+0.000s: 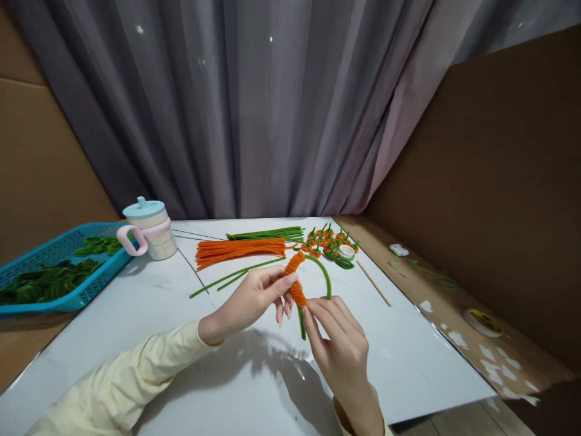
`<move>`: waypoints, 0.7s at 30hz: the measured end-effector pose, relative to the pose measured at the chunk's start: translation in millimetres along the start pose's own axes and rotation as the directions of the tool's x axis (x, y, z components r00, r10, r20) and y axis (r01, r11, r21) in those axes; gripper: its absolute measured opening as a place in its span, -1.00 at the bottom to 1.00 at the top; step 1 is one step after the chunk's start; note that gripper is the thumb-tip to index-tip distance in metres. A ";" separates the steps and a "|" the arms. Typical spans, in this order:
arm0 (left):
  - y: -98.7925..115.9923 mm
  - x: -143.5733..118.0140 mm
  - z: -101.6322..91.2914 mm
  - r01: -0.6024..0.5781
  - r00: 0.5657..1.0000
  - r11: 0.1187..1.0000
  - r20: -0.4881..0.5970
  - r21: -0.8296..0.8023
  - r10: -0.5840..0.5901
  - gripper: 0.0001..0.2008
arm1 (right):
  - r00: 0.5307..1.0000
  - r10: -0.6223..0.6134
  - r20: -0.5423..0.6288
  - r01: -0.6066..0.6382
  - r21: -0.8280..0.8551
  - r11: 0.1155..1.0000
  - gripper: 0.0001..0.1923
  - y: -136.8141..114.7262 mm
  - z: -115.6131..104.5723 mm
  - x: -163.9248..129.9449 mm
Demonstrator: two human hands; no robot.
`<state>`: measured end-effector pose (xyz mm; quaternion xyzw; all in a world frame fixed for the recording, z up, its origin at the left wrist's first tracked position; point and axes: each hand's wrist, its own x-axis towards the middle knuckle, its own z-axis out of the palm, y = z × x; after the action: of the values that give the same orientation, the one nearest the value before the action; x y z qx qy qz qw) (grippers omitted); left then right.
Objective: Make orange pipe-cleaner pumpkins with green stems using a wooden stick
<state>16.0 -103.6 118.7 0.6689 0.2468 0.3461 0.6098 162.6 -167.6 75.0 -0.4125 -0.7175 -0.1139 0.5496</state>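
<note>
Between my two hands is an orange pipe cleaner coil [297, 292], wound in tight ridges and slightly bent. A green pipe cleaner [327, 275] arcs from its top over to my right hand, and a green end hangs below the coil. My left hand [267, 289] pinches the coil's middle between thumb and fingers. At the coil's lower end, the fingertips of my right hand [338, 336] are pressed together. Just beyond lie a bundle of orange pipe cleaners [240, 251], a bundle of green pipe cleaners [267, 234] and a few loose green pipe cleaners [236, 278].
Several small orange-and-green pieces [316, 245] sit at the back right by a white tape roll [345, 252]. A thin wooden stick [374, 283] lies nearby. At left stand a lidded cup [161, 242] and a blue basket [77, 297] with green leaf shapes. Another tape roll [482, 323] lies right.
</note>
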 end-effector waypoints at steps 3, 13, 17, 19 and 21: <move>2.3 -0.3 0.4 -0.016 0.999 1.000 -0.044 0.012 0.017 -0.65 | 0.998 -0.002 0.061 0.000 0.027 1.000 -0.85 2.4 -2.9 1.2; -6.9 -1.2 4.6 -0.051 0.991 0.997 -0.120 0.059 0.058 -0.63 | 0.995 0.007 0.095 -0.006 -0.017 1.000 -0.86 1.1 -1.0 -4.0; -6.5 -1.8 7.3 -0.053 0.989 0.998 -0.133 0.037 0.057 -0.63 | 0.997 0.012 0.075 -0.010 -0.019 1.000 -0.86 -1.4 1.9 -4.5; -6.2 -1.5 7.8 -0.052 0.991 0.999 -0.125 0.004 0.052 -0.62 | 0.998 0.011 0.069 -0.010 -0.016 1.000 -0.85 -1.9 2.9 -4.6; -6.4 -1.0 7.7 -0.056 0.992 0.998 -0.113 -0.031 0.052 -0.62 | 0.997 0.014 0.070 -0.014 0.001 1.000 -0.84 -2.1 4.0 -4.8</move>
<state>21.8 -108.5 112.0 0.6444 0.2563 0.4036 0.5967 158.6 -168.7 69.9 -0.4209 -0.7333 -0.0948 0.5255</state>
